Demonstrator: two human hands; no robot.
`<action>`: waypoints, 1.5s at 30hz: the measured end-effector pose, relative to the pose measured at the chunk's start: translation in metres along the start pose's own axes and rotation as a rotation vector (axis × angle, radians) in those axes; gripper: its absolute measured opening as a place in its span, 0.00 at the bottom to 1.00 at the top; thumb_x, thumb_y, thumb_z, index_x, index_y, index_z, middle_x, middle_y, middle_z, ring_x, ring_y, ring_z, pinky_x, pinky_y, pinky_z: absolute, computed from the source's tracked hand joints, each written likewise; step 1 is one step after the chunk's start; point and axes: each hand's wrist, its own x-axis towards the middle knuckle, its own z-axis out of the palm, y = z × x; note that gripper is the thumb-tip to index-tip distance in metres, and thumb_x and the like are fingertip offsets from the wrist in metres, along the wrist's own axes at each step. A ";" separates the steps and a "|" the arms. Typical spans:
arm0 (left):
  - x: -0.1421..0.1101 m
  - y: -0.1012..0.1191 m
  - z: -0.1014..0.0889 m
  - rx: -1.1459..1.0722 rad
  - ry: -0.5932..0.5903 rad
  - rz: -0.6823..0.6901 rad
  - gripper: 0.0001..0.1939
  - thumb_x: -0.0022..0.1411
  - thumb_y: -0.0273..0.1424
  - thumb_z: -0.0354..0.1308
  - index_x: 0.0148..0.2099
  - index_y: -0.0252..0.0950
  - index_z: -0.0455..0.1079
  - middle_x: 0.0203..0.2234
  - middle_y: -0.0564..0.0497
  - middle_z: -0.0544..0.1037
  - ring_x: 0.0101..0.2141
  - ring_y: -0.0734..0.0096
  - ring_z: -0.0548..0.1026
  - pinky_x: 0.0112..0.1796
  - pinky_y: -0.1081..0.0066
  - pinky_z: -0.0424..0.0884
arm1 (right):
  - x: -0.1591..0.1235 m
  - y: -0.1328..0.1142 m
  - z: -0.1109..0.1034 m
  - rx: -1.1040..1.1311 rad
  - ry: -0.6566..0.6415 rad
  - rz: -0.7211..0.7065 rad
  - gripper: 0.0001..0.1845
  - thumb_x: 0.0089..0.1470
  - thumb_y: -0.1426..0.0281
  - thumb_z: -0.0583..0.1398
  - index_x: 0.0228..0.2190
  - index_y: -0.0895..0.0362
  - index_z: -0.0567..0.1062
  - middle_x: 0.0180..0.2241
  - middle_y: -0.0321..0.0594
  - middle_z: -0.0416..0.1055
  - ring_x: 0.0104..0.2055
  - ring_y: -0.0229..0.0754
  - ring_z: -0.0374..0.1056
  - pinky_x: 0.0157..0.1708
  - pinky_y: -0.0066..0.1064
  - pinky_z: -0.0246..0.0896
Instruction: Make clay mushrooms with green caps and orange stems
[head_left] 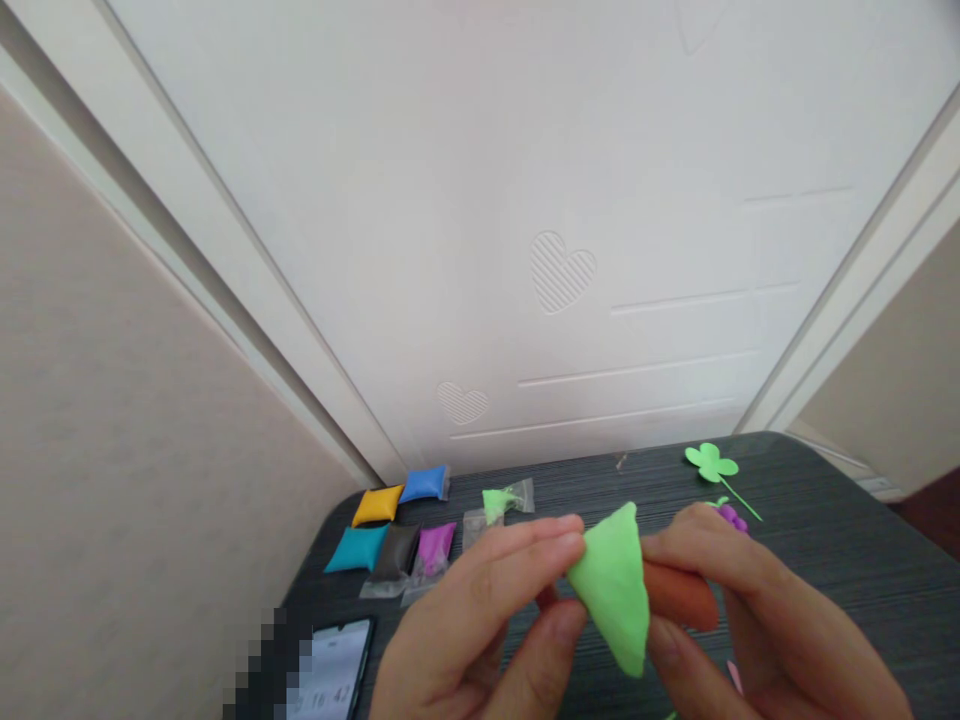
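My left hand (pixel 487 620) pinches a light green clay piece (pixel 619 590) between its fingertips and thumb. The piece is thin-edged and flares out like a cone or fan. From the right, my right hand (pixel 772 620) grips an orange-brown clay roll (pixel 682 597) with a rounded end, its fingertips close against the green edge. Whether the roll is joined to the green clay is hidden. Both hands are closed above the dark table (pixel 585 485).
Clay packets lie at the left: yellow (pixel 377 505), blue (pixel 424 484), teal (pixel 358 548), dark grey (pixel 395 553) and purple (pixel 436 547). An opened green packet (pixel 501 502) is behind my left hand. A clay clover (pixel 709 462), purple clay balls (pixel 733 517) and a phone (pixel 334 668) also lie there.
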 end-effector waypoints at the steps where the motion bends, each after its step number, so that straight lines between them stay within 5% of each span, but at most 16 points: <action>1: 0.000 -0.001 -0.002 -0.017 -0.016 -0.002 0.10 0.50 0.28 0.59 0.37 0.43 0.74 0.35 0.49 0.77 0.35 0.66 0.74 0.35 0.72 0.72 | 0.000 -0.001 -0.001 -0.018 -0.001 -0.001 0.17 0.42 0.73 0.62 0.37 0.47 0.71 0.26 0.38 0.69 0.26 0.41 0.63 0.25 0.31 0.61; 8: 0.000 -0.004 -0.001 -0.159 0.024 -0.134 0.07 0.47 0.28 0.61 0.33 0.41 0.75 0.30 0.51 0.77 0.32 0.69 0.73 0.33 0.73 0.71 | 0.002 -0.007 -0.002 -0.192 -0.084 -0.066 0.15 0.43 0.72 0.60 0.37 0.52 0.70 0.29 0.37 0.72 0.28 0.40 0.68 0.28 0.28 0.65; 19: 0.002 -0.012 0.006 -0.347 -0.019 -0.173 0.06 0.49 0.29 0.61 0.32 0.41 0.75 0.28 0.53 0.76 0.30 0.74 0.73 0.31 0.77 0.69 | -0.004 -0.007 0.000 -0.261 0.038 -0.081 0.15 0.43 0.73 0.60 0.37 0.50 0.70 0.32 0.36 0.73 0.31 0.39 0.69 0.29 0.27 0.65; 30: 0.002 -0.010 0.001 -0.281 -0.093 -0.118 0.08 0.48 0.26 0.61 0.33 0.41 0.75 0.29 0.52 0.76 0.31 0.73 0.72 0.32 0.77 0.68 | 0.005 -0.012 -0.012 -0.270 -0.198 -0.046 0.13 0.42 0.71 0.60 0.35 0.50 0.72 0.27 0.36 0.73 0.27 0.38 0.68 0.24 0.24 0.63; 36: 0.003 -0.012 -0.004 -0.268 -0.149 -0.130 0.08 0.48 0.26 0.61 0.34 0.41 0.75 0.28 0.51 0.76 0.31 0.70 0.73 0.32 0.74 0.69 | 0.006 -0.010 -0.010 -0.319 -0.210 -0.079 0.11 0.44 0.73 0.58 0.34 0.51 0.73 0.25 0.35 0.72 0.26 0.36 0.68 0.23 0.23 0.63; 45: 0.002 -0.016 -0.008 -0.285 -0.012 -0.220 0.14 0.53 0.29 0.57 0.43 0.44 0.70 0.37 0.51 0.75 0.35 0.72 0.73 0.36 0.74 0.70 | 0.008 -0.005 -0.007 -0.022 -0.146 0.204 0.09 0.46 0.71 0.59 0.33 0.51 0.73 0.29 0.33 0.73 0.31 0.36 0.68 0.30 0.24 0.63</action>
